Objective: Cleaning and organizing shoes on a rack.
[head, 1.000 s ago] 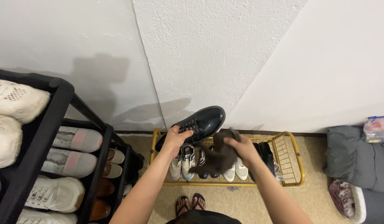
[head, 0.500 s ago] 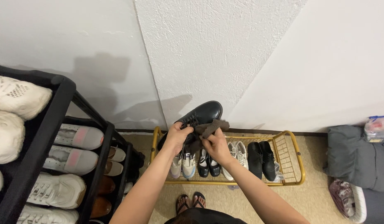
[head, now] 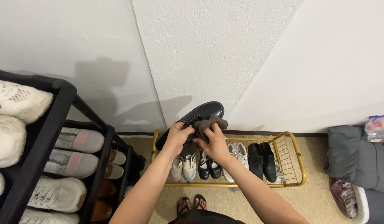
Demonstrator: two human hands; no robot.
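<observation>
Currently: my left hand (head: 178, 136) grips black lace-up shoe (head: 200, 117); right hand (head: 215, 143) closed on brown cloth (head: 208, 124), wiping; yellow rack (head: 297, 159) below.

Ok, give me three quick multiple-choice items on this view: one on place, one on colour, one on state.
1. Where is the glossy black lace-up shoe?
A. On the black shoe rack
B. Held up above the yellow wire shoe rack
C. On the floor

2. What colour is the small cloth pressed on the shoe?
A. Brown
B. White
C. Blue

3. What is the left hand doing?
A. Hanging free
B. Resting on the wall
C. Gripping the shoe

Answers: 1 B, the shoe sits in the hands over the yellow rack's row of shoes. 2 A, the cloth under the right hand is dark brown. 3 C, the left hand's fingers close around the shoe near its laces.
</observation>
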